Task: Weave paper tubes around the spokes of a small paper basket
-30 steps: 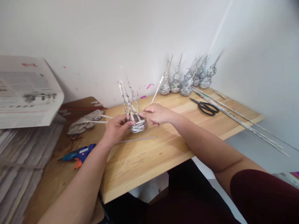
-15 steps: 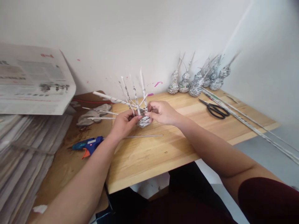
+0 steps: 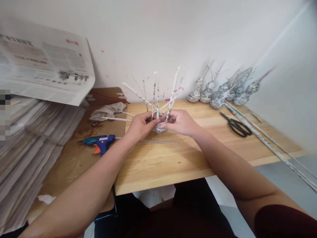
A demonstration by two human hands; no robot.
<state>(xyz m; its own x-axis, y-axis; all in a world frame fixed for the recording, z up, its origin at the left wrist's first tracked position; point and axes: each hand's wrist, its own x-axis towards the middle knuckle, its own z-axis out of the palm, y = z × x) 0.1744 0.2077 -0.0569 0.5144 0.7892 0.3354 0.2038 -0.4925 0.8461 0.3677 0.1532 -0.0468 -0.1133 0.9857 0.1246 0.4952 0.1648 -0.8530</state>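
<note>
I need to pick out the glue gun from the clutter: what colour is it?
The glue gun is blue with an orange trigger, seen in the head view, left of the left hand.

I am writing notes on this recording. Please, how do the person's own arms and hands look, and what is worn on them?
Both forearms are bare. The left hand and right hand wear no gloves, and no rings, watch or bracelets show. A dark maroon sleeve covers the right upper arm at the lower right edge. No sleeve shows on the left arm.
</note>
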